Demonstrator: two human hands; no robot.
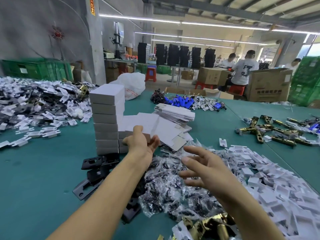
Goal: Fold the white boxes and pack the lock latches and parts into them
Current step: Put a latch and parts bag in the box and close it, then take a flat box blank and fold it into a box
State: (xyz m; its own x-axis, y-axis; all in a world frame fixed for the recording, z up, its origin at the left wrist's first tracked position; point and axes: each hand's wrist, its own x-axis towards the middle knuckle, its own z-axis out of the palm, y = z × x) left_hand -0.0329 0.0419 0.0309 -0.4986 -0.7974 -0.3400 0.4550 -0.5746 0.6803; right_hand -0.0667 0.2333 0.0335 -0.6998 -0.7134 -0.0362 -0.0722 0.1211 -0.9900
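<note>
Basically, left hand (141, 141) is pinching a flat white box blank (161, 127), lifting it for folding.
Right hand (206, 170) is hovering nearby, fingers spread, gripping nothing, probably to help fold.

An unfolded white box (164, 130) tilts beside a tall stack of folded boxes (106, 116).

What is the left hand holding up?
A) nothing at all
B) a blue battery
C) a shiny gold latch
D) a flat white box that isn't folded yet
D: the left hand grips a flat, unfolded white box with thumb on top and fingers beneath, while the right hand hovers open above the bagged parts.
</note>
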